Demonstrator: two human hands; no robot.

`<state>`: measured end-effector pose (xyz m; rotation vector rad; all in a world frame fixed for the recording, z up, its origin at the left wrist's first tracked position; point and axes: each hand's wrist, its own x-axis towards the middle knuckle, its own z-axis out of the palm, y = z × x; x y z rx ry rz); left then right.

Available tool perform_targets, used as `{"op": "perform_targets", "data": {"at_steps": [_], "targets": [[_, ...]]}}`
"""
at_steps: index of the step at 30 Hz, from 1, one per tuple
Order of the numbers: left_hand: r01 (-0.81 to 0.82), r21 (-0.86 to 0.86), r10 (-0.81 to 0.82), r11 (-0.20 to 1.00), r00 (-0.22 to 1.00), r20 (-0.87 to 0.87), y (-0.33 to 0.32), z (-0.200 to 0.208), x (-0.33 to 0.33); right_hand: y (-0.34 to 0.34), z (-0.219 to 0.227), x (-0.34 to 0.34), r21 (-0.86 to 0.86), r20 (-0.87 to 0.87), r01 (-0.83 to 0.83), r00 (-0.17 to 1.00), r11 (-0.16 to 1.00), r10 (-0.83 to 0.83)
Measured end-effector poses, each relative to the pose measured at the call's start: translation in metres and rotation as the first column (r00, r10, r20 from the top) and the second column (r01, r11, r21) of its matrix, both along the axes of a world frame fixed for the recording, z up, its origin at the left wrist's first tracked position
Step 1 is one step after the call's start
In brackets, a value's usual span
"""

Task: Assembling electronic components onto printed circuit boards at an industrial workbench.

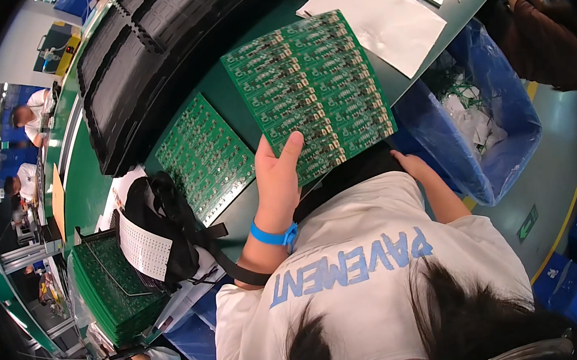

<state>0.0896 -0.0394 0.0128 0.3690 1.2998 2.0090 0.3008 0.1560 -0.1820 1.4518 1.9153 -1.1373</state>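
Observation:
My left hand (278, 174) grips a green circuit board panel (311, 94) at its lower left edge, thumb on the face, other fingers mostly behind it. The panel is tilted toward me, with rows of small components across it. A blue wristband (273, 235) circles my left wrist. My right hand (408, 163) is low beside my dark-clothed lap, apart from the panel, with most of its fingers hidden. Left of the held panel, a second green circuit board panel (210, 156) lies on the green tabletop (253, 208).
Black ridged trays (145, 62) line the table's far side. White paper (377, 15) lies at back right. A blue lined bin (428, 114) with scraps stands right. Stacked green boards (108, 287), a perforated white strip (143, 246) and a black bag-like bundle (174, 219) are left. Other people work nearby.

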Motion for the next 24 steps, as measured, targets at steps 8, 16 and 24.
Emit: {"op": "perform_targets", "data": {"at_steps": [8,16,24], "targets": [[-0.12,0.017,0.118,0.993,0.988,0.101,-0.004,-0.004,-0.003,-0.006,-0.044,-0.005,-0.426,-0.183,0.462,0.798,0.778,-0.574],[-0.056,-0.015,0.058,0.998,0.985,0.16,-0.011,-0.005,-0.001,-0.008,-0.042,-0.011,-0.382,-0.333,0.438,0.756,0.814,-0.564],[-0.044,0.004,0.042,0.999,0.977,0.21,-0.01,-0.001,-0.004,-0.006,-0.033,-0.014,-0.285,-0.313,0.449,0.792,0.847,-0.525]]}}
